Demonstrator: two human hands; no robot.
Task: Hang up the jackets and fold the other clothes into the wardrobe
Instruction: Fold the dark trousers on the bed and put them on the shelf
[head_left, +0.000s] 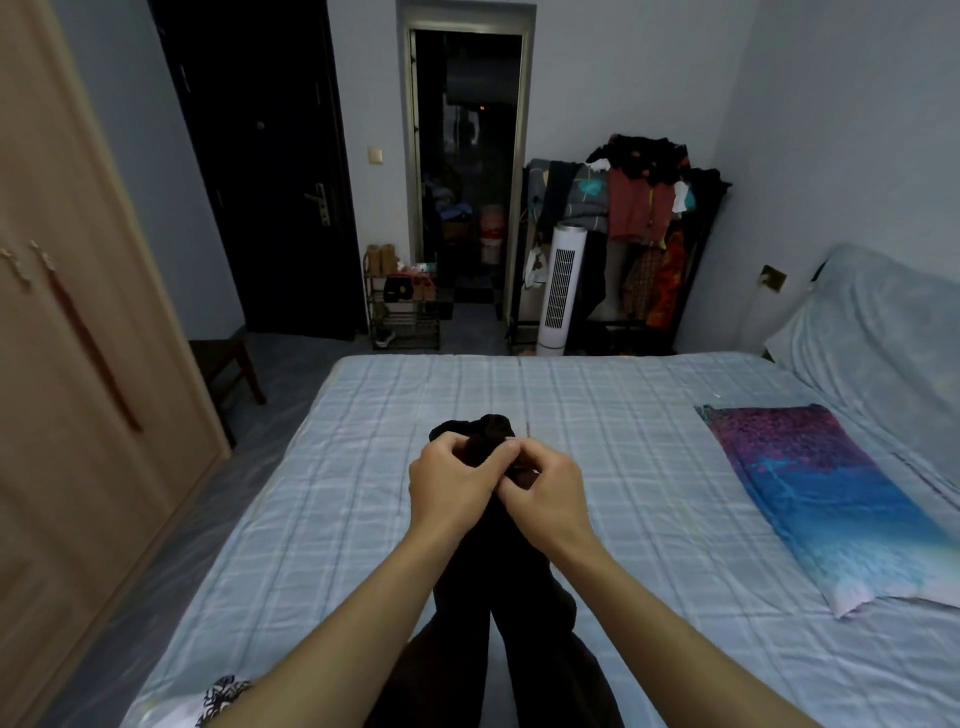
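Note:
A black garment (498, 587) hangs bunched between my hands over the blue checked bed (332, 499). Its top edge sticks up past my fingers, and its lower part trails down between my forearms. My left hand (449, 486) and my right hand (545, 493) are side by side, both with fingers pinched on the bunched top of the black garment. The wooden wardrobe (78, 364) stands along the left wall with its doors shut.
A purple and blue folded cloth (821, 493) lies on the right of the bed. At the far wall stand a clothes rack (639, 218) piled with garments, a white tower fan (561, 291) and a shoe rack (405, 301). A dark stool (228, 369) sits beside the wardrobe.

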